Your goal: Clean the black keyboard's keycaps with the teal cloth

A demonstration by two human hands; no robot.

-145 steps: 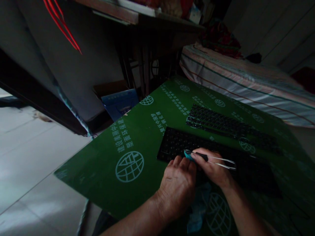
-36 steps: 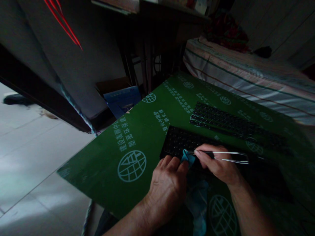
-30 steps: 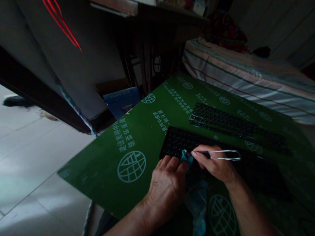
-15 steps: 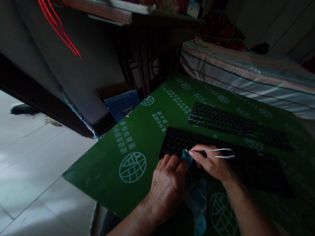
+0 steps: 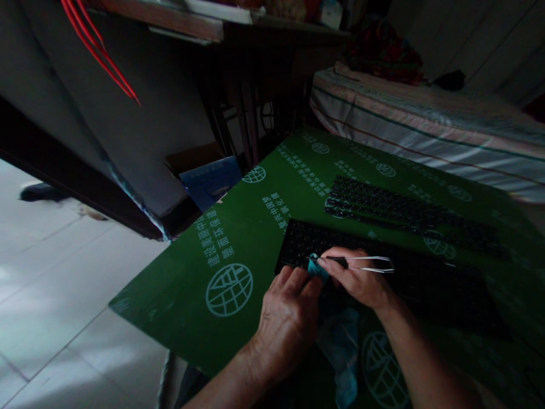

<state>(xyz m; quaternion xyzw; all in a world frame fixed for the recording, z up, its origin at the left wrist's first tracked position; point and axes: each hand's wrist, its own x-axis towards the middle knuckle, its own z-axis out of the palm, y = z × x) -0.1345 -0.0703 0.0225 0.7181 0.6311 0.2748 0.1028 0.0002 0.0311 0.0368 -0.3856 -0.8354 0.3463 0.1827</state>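
A black keyboard (image 5: 443,301) with its keycaps off lies on the green board. My left hand (image 5: 289,307) bends its fingers over the keyboard's near left edge and holds it; the fingertips are partly hidden. In my right hand (image 5: 357,278) is a pair of tweezers (image 5: 370,263), silver with a dark grip, pointing left. A teal cloth (image 5: 315,267) is bunched at the tweezers' tip, pressed against the keyboard beside my left fingers. More of this cloth hangs below, between my forearms.
Rows of black keycaps (image 5: 392,207) lie beyond the keyboard on the green board (image 5: 170,295), which carries white printing. Behind it stand a dark wooden table (image 5: 281,34) and a bed with a striped cover (image 5: 417,119). A blue box (image 5: 210,179) sits by the board's left edge.
My right hand has shifted slightly left with the tweezers and the bunched cloth. My left hand has stayed nearly in place.
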